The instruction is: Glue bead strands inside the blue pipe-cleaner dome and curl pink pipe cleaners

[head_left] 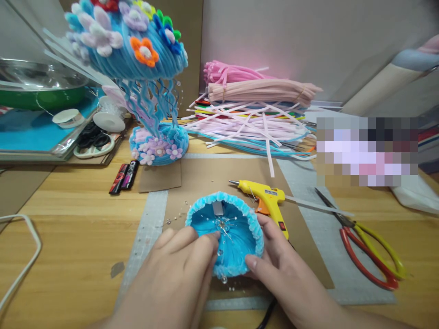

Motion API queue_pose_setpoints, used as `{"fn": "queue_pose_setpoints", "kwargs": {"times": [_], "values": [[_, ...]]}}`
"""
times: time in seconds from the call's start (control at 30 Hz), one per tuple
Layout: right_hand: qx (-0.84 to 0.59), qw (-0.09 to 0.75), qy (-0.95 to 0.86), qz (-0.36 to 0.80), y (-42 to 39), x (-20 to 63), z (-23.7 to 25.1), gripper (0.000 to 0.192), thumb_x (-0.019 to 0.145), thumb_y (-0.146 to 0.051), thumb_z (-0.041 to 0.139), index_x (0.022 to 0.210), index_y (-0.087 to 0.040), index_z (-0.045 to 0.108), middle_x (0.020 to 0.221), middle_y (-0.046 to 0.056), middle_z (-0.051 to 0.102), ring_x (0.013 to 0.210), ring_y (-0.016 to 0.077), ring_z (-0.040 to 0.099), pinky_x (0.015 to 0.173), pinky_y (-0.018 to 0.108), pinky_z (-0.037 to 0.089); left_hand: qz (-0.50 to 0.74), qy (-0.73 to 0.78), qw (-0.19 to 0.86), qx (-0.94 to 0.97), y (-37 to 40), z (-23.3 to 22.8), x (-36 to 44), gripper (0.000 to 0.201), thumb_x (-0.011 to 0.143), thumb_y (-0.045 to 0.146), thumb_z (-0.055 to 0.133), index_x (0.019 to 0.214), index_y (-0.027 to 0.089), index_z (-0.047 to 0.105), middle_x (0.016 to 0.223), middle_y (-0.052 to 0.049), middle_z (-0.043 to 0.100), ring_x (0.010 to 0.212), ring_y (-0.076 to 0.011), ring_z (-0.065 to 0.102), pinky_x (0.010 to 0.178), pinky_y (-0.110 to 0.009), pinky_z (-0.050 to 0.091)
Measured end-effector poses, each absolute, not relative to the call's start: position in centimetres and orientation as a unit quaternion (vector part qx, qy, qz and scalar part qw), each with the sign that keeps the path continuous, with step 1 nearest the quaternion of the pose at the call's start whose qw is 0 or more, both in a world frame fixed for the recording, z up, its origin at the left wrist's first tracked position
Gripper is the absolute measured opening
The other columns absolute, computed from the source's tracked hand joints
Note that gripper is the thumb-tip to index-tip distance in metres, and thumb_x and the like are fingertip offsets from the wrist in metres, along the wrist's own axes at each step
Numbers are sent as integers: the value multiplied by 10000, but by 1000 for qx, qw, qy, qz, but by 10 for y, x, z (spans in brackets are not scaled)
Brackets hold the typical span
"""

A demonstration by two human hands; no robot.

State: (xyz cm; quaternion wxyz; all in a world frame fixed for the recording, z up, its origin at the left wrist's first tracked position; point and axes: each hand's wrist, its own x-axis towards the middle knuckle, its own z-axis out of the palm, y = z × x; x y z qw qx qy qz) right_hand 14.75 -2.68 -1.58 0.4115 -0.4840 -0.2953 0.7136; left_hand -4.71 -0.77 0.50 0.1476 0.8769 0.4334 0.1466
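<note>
On the wooden table (pixel 78 237), one finished blue pipe-cleaner jellyfish (pixel 137 68) is stood toward the far left edge. One blue chenille dome (pixel 236 246), hollow side up, is gripped near the front edge between the left hand (pixel 181 265), fingers curled inside, and the right hand (pixel 277 260), fingers closed on its rim. One yellow glue gun (pixel 264 201) lies just beyond, one pair of scissors (pixel 370 251) farther right.
</note>
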Motion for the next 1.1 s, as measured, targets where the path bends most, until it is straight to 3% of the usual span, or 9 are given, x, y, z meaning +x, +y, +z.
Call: {"fn": "queue_pose_setpoints", "kwargs": {"times": [0.6,1.1], "values": [[-498,424,-278,704,-27,144,-9,497,787,-327,693,1194,-287,412,1251,64,547,1108,237,577,902,389,511,175,435,166,868,-7,5,-46,231,911,153,396,1085,247,517,770,-9,596,702,-210,538,631,-331,380],[-493,412,-289,709,-25,145,-10,477,791,-348,680,1185,-301,415,1292,55,529,1137,233,566,918,388,509,199,458,233,834,-5,14,-48,150,907,146,416,959,242,519,858,-20,624,769,-193,557,694,-332,419]]}}
